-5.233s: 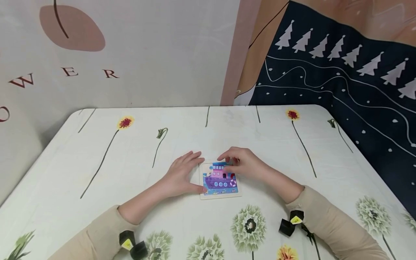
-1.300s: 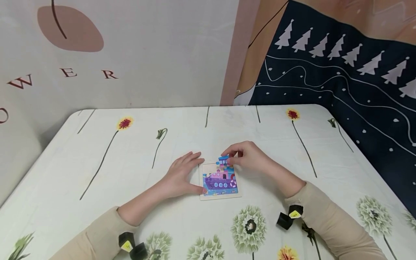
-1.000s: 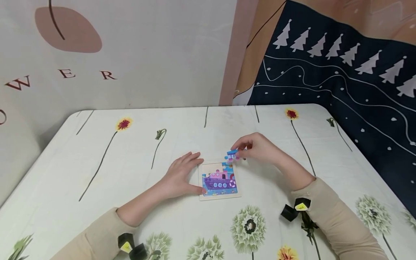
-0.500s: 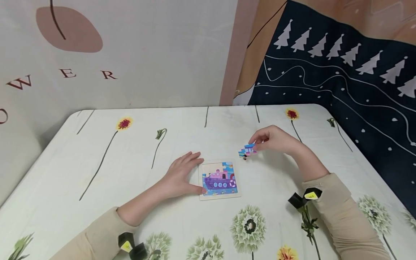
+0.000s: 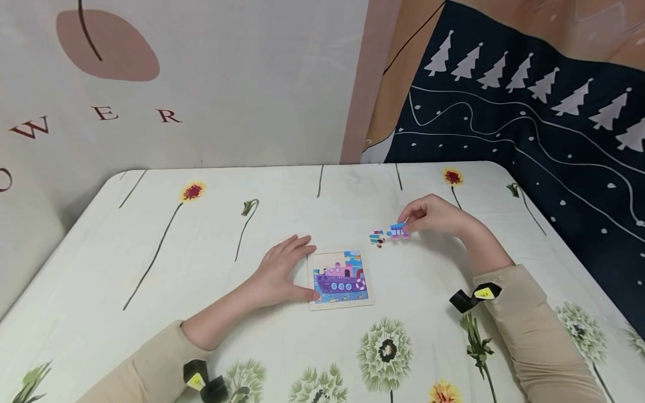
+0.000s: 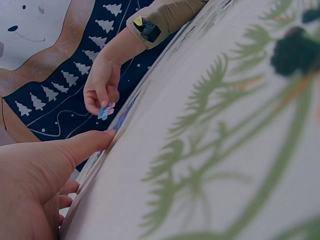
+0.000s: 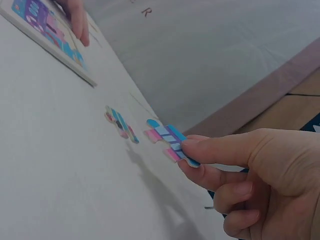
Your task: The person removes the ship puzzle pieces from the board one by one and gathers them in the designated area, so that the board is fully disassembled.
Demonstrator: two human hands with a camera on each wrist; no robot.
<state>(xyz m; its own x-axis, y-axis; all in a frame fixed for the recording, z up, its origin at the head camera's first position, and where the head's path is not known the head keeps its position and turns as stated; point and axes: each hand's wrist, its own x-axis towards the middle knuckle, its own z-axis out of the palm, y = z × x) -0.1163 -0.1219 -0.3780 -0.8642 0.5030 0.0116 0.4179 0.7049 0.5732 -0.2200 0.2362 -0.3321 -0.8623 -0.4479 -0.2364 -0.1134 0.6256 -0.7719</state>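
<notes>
My left hand (image 5: 283, 273) lies at the left side of a square wooden jigsaw puzzle (image 5: 342, 306), its fingers spread and its thumb on the lower left corner. A purple and pink ship fills most of the tray; bare wood shows at the upper left of the picture. Between thumb and index finger, my right hand (image 5: 435, 217) pinches a blue and pink puzzle piece (image 7: 167, 140), held to the right of the tray. A loose puzzle piece (image 5: 377, 238) with blue stripes lies on the table just left of the pinched one.
White cloth printed with flowers covers the table (image 5: 302, 347). Along its back runs a pale wall hanging (image 5: 252, 84), and a dark cloth with white trees (image 5: 529, 112) hangs on the right. Black camera mounts (image 5: 473, 296) sit on both wrists.
My right hand has lifted the blue and pink puzzle piece out of the tray's top and carried it right. The loose piece has come into sight. My left hand stays at the tray.
</notes>
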